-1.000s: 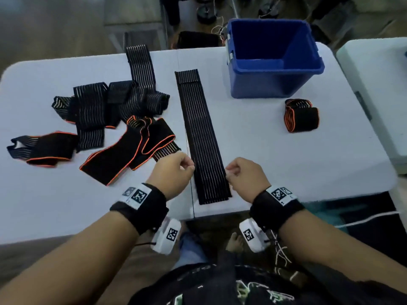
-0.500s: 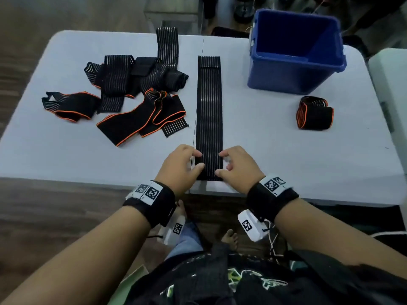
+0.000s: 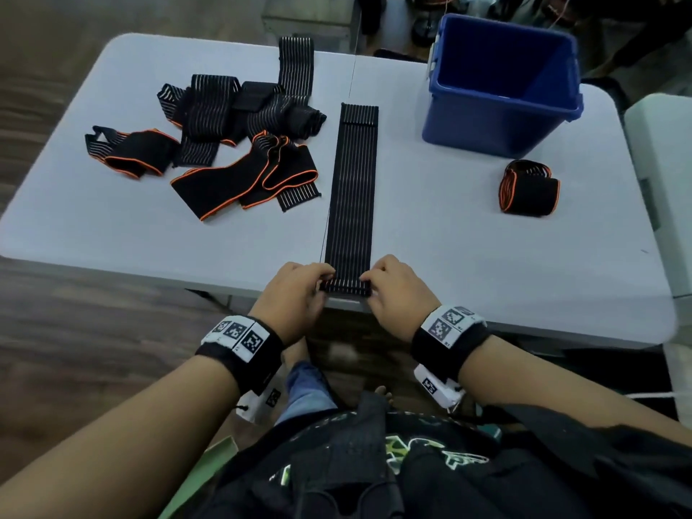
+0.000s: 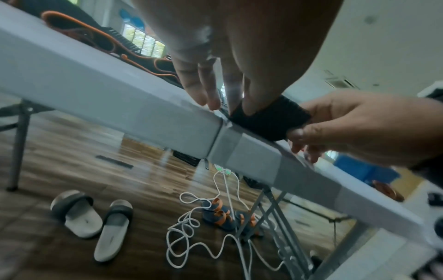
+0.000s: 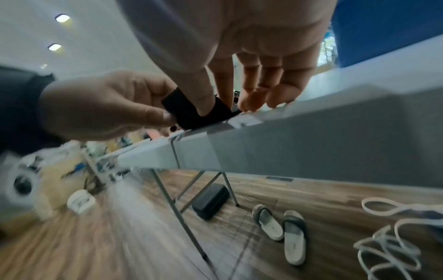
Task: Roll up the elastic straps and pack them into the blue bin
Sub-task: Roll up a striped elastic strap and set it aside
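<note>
A long black ribbed elastic strap (image 3: pixel 352 196) lies flat down the middle of the white table (image 3: pixel 486 264), its near end at the front edge. My left hand (image 3: pixel 299 294) and right hand (image 3: pixel 397 290) pinch that near end, which is folded over into a small first turn (image 4: pixel 271 119) (image 5: pixel 191 111). Both thumbs press on the fold. A rolled black strap with orange trim (image 3: pixel 530 189) lies at the right, beside the blue bin (image 3: pixel 498 88) at the back right. The bin's inside looks bare where I can see it.
A heap of several loose black and orange-edged straps (image 3: pixel 232 144) covers the left half of the table. Under the table are slippers (image 4: pixel 95 221), a white cord (image 4: pixel 203 236) and metal legs. A second white table (image 3: pixel 662 181) stands at the right.
Both hands slid inward onto the strap's near end and turned it over into a small fold. My head view shifted so the table sits squarer.
</note>
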The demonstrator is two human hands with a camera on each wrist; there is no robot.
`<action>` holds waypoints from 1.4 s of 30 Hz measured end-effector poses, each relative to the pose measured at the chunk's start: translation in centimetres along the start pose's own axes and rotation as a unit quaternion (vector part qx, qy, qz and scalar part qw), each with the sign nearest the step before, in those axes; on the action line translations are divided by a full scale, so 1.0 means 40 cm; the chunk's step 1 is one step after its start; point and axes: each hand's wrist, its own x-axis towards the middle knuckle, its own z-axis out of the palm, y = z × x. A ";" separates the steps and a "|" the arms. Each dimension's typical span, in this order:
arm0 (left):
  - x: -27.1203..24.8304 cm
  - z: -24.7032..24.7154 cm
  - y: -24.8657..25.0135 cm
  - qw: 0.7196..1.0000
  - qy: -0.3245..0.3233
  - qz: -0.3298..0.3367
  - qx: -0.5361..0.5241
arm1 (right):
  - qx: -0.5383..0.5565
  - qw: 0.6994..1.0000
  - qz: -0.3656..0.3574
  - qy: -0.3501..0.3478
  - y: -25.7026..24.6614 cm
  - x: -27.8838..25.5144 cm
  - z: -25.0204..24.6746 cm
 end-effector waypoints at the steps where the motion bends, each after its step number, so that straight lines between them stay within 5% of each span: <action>1: -0.001 -0.006 0.006 0.999 0.010 -0.027 -0.029 | 0.027 0.999 0.022 -0.011 -0.002 0.003 -0.009; 8: 0.058 -0.021 0.010 0.972 0.037 -0.193 -0.126 | 0.087 0.989 0.118 -0.030 -0.012 0.047 -0.039; 18: 0.099 -0.022 0.000 0.954 0.030 -0.232 -0.188 | 0.143 0.968 0.208 0.001 -0.019 0.073 -0.048; 28: 0.112 -0.036 0.005 0.978 -0.018 -0.175 -0.112 | 0.163 0.958 0.226 0.065 -0.026 0.074 -0.024; 37: 0.112 -0.065 -0.028 0.992 -0.111 -0.051 0.023 | 0.084 0.988 0.133 -0.012 -0.018 0.045 -0.015; 42: 0.111 -0.059 -0.063 0.991 -0.122 -0.036 0.030 | 0.085 0.989 0.122 -0.016 -0.011 0.050 -0.029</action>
